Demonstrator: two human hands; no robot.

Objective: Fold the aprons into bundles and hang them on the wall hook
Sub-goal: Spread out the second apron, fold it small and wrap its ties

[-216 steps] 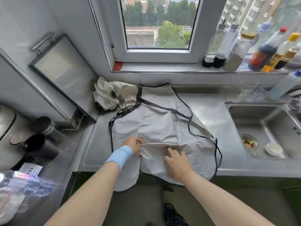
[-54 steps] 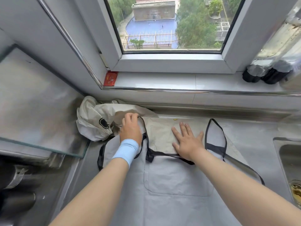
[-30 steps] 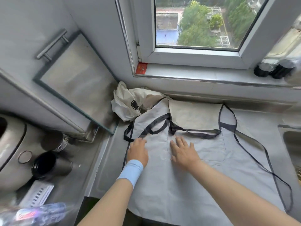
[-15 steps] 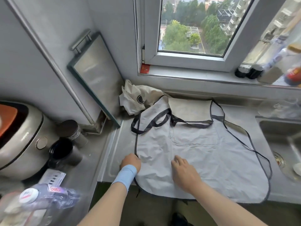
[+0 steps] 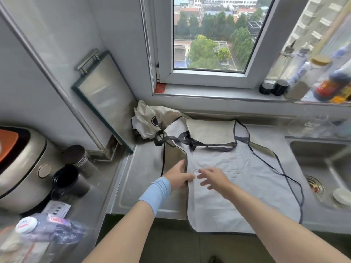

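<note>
Nearby, crumpled cream cloth (image 5: 148, 120) at back corner; sink (image 5: 321, 160) to right. Grey apron (image 5: 247, 196) flat on counter (image 5: 138, 183), left side folded inward, hem overhanging. Left hand (image 5: 177, 179) pinching fold edge; right hand (image 5: 215, 177), fingers spread.

Matt pale cloth apron (image 5: 247, 186) with dark fabric trim; smooth, dully glossy metal counter (image 5: 140, 173).

Daylight from window (image 5: 209, 33); edges bowed, hands motion-blurred.
</note>
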